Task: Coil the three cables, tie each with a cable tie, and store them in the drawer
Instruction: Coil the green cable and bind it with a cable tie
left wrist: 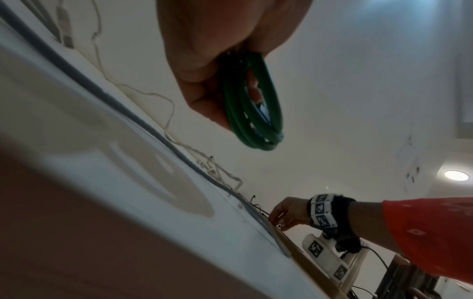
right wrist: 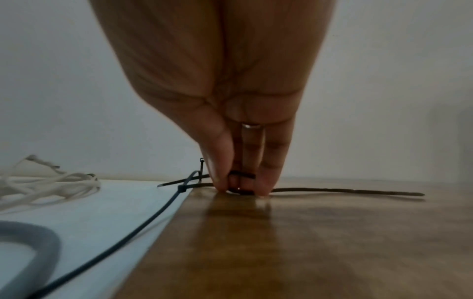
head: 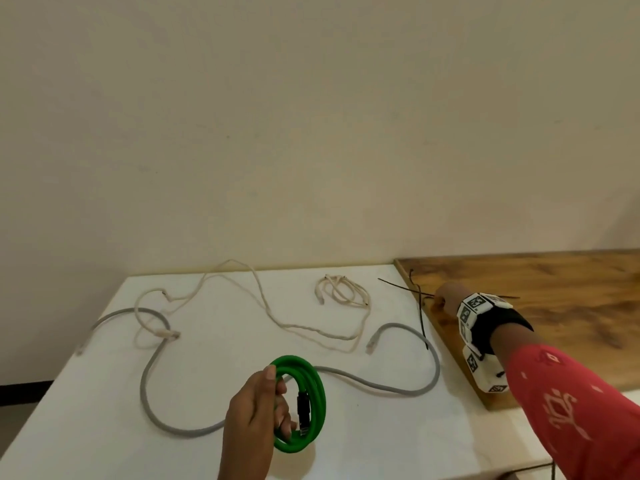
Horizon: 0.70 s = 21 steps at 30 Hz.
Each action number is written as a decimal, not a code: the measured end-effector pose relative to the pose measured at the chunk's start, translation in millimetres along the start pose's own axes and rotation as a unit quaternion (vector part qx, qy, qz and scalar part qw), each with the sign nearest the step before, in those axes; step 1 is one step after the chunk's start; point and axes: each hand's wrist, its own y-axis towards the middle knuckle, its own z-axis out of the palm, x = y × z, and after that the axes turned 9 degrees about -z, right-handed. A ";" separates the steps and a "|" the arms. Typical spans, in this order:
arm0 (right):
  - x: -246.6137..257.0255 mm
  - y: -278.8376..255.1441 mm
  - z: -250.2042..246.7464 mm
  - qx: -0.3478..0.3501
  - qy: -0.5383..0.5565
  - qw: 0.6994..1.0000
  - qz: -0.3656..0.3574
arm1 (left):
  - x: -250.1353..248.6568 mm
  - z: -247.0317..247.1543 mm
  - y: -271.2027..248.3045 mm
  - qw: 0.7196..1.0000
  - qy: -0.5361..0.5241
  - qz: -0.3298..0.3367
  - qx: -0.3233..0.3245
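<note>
My left hand (head: 277, 400) grips a coiled green cable (head: 318, 396) just above the white table's front; its black plug lies inside the coil. The left wrist view shows that coil (left wrist: 238, 121) hanging from my fingers. A grey cable (head: 363, 384) and a thin white cable (head: 277, 320) lie uncoiled on the table. My right hand (head: 441, 299) reaches to the wooden board's left edge, where black cable ties (head: 420, 306) lie crossed. In the right wrist view, thumb and fingertips (right wrist: 266, 182) pinch one tie (right wrist: 332, 190) against the wood. No drawer is in view.
The white table (head: 104, 427) stands against a plain wall, its left edge dropping to the floor. The wooden board (head: 554, 306) lies a little higher at the right. The white cable's bunched end (head: 341, 289) sits near the board.
</note>
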 end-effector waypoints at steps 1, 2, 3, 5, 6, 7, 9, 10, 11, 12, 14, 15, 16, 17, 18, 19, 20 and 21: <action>-0.9 -0.5 2.6 0.000 -0.003 1.000 -0.012 | -0.6 -1.1 -2.6 1.000 0.001 -0.002 0.000; 0.4 -3.8 3.9 -0.002 -0.004 1.000 -0.020 | -0.3 -1.7 -4.4 1.000 0.004 -0.004 0.000; 1.9 -9.0 3.5 -0.005 -0.005 1.000 -0.029 | -0.2 -2.0 -7.0 1.000 0.007 -0.005 0.002; 1.0 -11.3 5.2 -0.026 0.019 0.999 -0.039 | 1.0 -2.0 -11.2 1.000 0.011 -0.005 0.006; -0.2 -12.3 5.2 -0.047 0.033 0.998 -0.040 | 1.1 -2.5 -13.5 1.000 0.012 -0.005 0.006; -0.4 -15.7 2.9 -0.069 0.041 0.996 -0.040 | 1.7 -2.9 -14.7 1.000 0.015 -0.006 0.006; -4.8 -17.0 -2.0 -0.125 0.059 0.990 -0.039 | 3.4 -3.5 -15.8 1.000 0.018 -0.007 0.004; -8.0 -15.8 -4.3 -0.145 0.067 0.986 -0.040 | 3.4 -3.4 -15.8 1.000 0.018 -0.007 0.004; -10.4 -15.7 -8.4 -0.157 0.071 0.984 -0.039 | 3.0 -2.8 -15.6 1.000 0.016 -0.006 0.006; -12.1 -15.8 -11.2 -0.168 0.075 0.982 -0.042 | 2.8 -2.0 -15.2 1.000 0.015 -0.006 0.007; -12.7 -20.5 -18.1 -0.176 0.077 0.980 -0.052 | 2.0 -0.1 -15.6 1.000 0.012 -0.008 0.010; -11.7 -23.8 -21.4 -0.176 0.075 0.980 -0.056 | 1.5 0.8 -16.1 1.000 0.012 -0.008 0.011; -11.0 -27.2 -24.4 -0.182 0.072 0.979 -0.064 | 0.9 1.4 -17.0 1.000 0.012 -0.008 0.012; -10.8 -32.6 -28.9 -0.191 0.068 0.977 -0.072 | -0.1 2.3 -19.0 1.000 0.014 -0.007 0.013; -10.2 -37.7 -32.7 -0.204 0.065 0.973 -0.080 | -0.2 2.7 -20.7 1.000 0.017 -0.006 0.015; -9.3 -43.9 -37.0 -0.215 0.067 0.970 -0.088 | -0.2 2.7 -22.9 1.000 0.022 -0.004 0.014; -8.3 -50.7 -41.6 -0.225 0.072 0.967 -0.097 | -0.3 2.6 -25.2 1.000 0.027 -0.001 0.013; -5.9 -59.8 -46.7 -0.231 0.081 0.964 -0.108 | -1.6 2.2 -28.8 0.999 0.031 0.001 0.010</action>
